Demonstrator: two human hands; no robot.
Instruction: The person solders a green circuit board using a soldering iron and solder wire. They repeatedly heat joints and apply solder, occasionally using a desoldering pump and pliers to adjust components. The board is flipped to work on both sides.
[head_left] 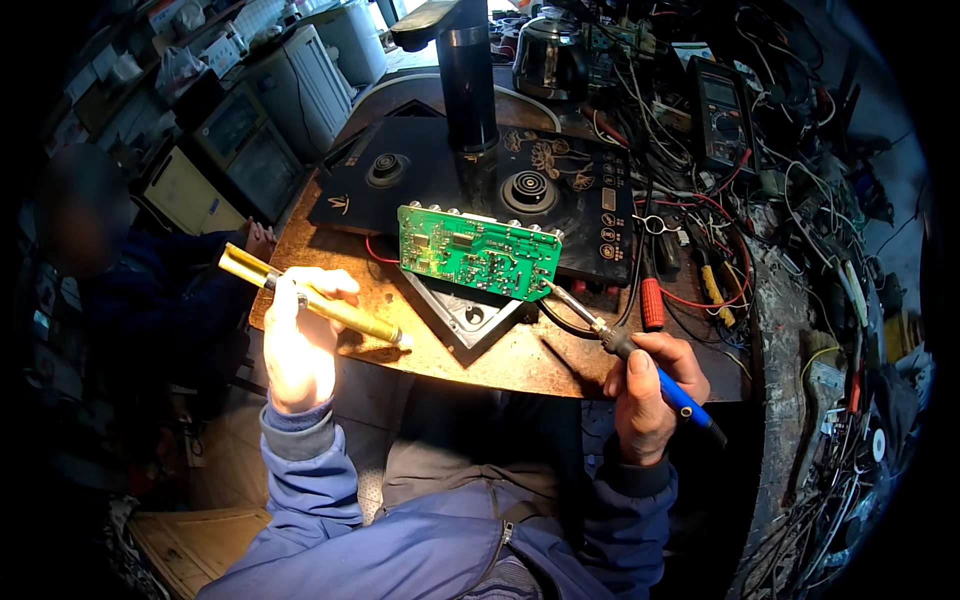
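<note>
My left hand (303,350), brightly lit, is closed around a yellow desoldering pump (372,326) whose pale tip points right, below the circuit board. In my right hand (655,390) is a soldering iron (618,343) with a blue handle. Its metal tip reaches the lower right corner of the green circuit board (470,250); whether it touches a joint is too small to tell. The board stands tilted with its soldered side toward me. A red wire runs from its left edge. Beneath it lies a grey metal frame (463,318) on the wooden table (365,345).
Behind the board lies a black two-burner panel (440,165) with an upright black column (470,90). A multimeter (722,120), a red-handled tool (652,304) and tangled cables crowd the right. A glass kettle (550,65) stands behind. Another person (130,270) sits at left.
</note>
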